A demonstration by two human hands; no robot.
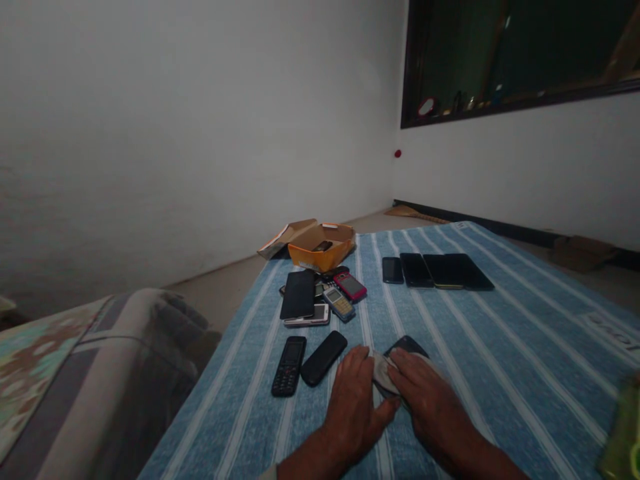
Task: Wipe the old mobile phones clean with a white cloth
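A dark smartphone (409,344) lies on the striped cloth cover in front of me, mostly hidden under my hands and a pale wiping cloth (384,373). My right hand (425,393) presses the wiping cloth onto the phone, fingers bent over it. At the phone's left edge, my left hand (353,397) grips it, with the thumb along the near side and the fingers beside the cloth. Just left of that hand lie a black slab-shaped item (324,358), apparently a phone face down, and a black keypad phone (289,367).
Farther off is a pile with a black flip case (298,295), a blue-grey keypad phone (339,303) and a pink-edged phone (351,285). An open orange box (320,257) stands behind it. Several dark devices (417,270) lie in a row at the back right of the striped cover (500,347).
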